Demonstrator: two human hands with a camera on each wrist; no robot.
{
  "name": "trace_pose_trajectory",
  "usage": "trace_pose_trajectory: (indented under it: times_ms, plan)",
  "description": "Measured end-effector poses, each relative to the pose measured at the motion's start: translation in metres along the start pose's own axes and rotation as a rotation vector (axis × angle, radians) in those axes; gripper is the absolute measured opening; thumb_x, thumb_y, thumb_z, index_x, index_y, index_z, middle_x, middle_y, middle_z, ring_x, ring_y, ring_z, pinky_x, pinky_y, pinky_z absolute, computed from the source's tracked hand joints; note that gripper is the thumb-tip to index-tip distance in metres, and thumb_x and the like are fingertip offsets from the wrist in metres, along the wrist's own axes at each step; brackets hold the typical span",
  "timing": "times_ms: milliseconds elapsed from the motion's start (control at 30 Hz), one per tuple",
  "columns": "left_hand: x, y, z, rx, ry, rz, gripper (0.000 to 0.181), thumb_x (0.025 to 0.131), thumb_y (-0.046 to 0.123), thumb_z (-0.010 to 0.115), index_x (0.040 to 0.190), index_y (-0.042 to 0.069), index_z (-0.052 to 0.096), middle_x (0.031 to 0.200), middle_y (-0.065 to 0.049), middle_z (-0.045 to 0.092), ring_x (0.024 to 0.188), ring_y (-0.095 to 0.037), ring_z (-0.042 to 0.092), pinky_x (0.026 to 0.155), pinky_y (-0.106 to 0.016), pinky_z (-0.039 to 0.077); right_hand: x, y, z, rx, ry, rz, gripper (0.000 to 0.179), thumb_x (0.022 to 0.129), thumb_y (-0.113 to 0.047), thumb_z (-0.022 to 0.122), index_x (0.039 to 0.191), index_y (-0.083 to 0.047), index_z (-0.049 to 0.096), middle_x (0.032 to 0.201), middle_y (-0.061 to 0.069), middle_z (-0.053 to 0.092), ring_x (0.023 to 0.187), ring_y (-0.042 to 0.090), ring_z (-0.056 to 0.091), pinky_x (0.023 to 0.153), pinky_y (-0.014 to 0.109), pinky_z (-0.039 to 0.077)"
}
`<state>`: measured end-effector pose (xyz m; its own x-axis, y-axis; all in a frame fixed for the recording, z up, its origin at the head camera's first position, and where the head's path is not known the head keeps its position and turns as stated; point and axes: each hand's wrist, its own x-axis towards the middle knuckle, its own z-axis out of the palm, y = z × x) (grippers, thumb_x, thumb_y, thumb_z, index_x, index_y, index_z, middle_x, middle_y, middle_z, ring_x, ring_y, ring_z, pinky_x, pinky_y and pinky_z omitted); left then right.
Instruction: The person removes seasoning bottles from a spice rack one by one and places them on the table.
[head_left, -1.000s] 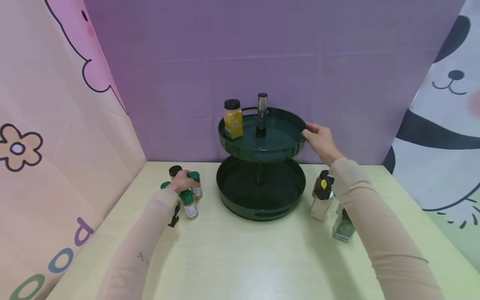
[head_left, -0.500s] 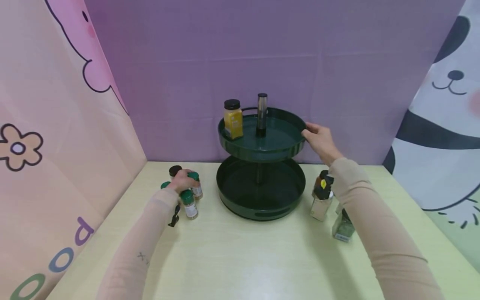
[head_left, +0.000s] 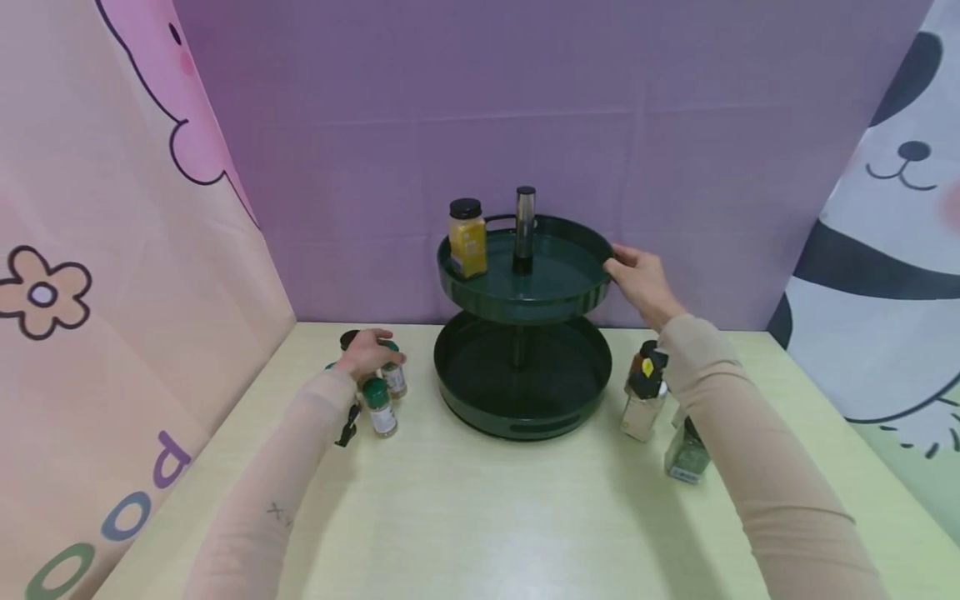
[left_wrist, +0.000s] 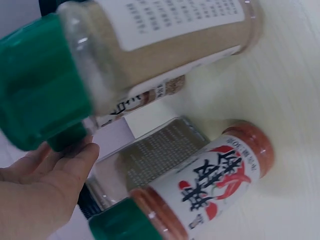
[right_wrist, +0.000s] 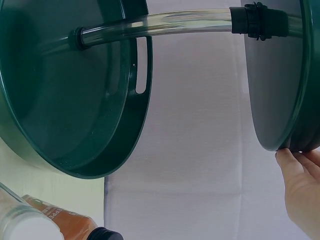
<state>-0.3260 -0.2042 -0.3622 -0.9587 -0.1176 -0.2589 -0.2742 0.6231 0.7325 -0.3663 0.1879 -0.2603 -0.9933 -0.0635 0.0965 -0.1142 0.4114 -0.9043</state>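
Note:
A dark green two-tier round rack [head_left: 525, 300] stands at the middle back of the table. At the right rim of its upper tray, my right hand [head_left: 641, 283] pinches the edge; in the right wrist view, the fingertips [right_wrist: 287, 155] meet that rim. My left hand [head_left: 366, 354] is over a cluster of spice jars, with thumb and fingers spread about a green-capped jar [head_left: 393, 382]. In the left wrist view the fingertips [left_wrist: 87, 155] are beside a green cap, and contact is unclear. A red-labelled jar [left_wrist: 210, 185] and a square jar [left_wrist: 155, 155] are nearby.
A yellow jar [head_left: 468, 246] with a black lid sits on the upper tray, left of the metal post [head_left: 525, 225]. Another green-capped jar [head_left: 382, 414] stands in front of the left hand. More spice bottles [head_left: 643, 400] stand under the right forearm, with a green-filled one [head_left: 687, 457] nearer.
My left hand has shifted slightly up and right, its fingers reaching further over the green-capped jar. The right hand and the rack stay in place.

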Motion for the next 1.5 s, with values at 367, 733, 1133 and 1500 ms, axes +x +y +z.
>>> trace_pose_trajectory:
  times_ms: [367, 733, 1133, 1500]
  plan:
    - [-0.008, 0.016, -0.019, -0.051, 0.005, 0.121, 0.056, 0.09, 0.02, 0.055, 0.137, 0.0, 0.035, 0.14, -0.019, 0.041, 0.128, -0.034, 0.038, 0.106, -0.045, 0.031, -0.002, -0.001, 0.0, -0.001, -0.004, 0.001, 0.054, 0.093, -0.017, 0.041, 0.144, -0.006, 0.026, 0.148, 0.015, 0.028, 0.136, 0.026, 0.026, 0.109, 0.044, 0.027]
    - [-0.021, 0.065, -0.043, -0.16, 0.109, 0.311, 0.05, 0.092, 0.018, 0.052, 0.136, 0.0, 0.038, 0.136, -0.017, 0.046, 0.124, -0.03, 0.044, 0.104, -0.042, 0.036, -0.005, -0.003, 0.0, 0.008, -0.004, -0.009, 0.056, 0.092, -0.019, 0.042, 0.144, -0.005, 0.026, 0.148, 0.016, 0.028, 0.137, 0.026, 0.025, 0.11, 0.044, 0.026]
    - [-0.029, 0.119, -0.054, -0.22, 0.182, 0.375, 0.055, 0.089, 0.032, 0.058, 0.136, 0.009, 0.042, 0.135, -0.008, 0.048, 0.123, -0.022, 0.045, 0.104, -0.039, 0.037, -0.004, -0.002, -0.001, 0.001, -0.013, -0.002, 0.055, 0.093, -0.018, 0.041, 0.144, -0.005, 0.025, 0.149, 0.015, 0.027, 0.137, 0.026, 0.023, 0.11, 0.044, 0.025]
    - [-0.03, 0.155, -0.039, -0.196, 0.148, 0.36, 0.065, 0.085, 0.032, 0.063, 0.139, 0.008, 0.036, 0.14, -0.008, 0.044, 0.127, -0.022, 0.042, 0.104, -0.036, 0.037, -0.003, -0.002, -0.001, 0.006, -0.007, -0.012, 0.055, 0.092, -0.015, 0.042, 0.143, -0.003, 0.026, 0.147, 0.017, 0.029, 0.136, 0.027, 0.026, 0.109, 0.043, 0.027]
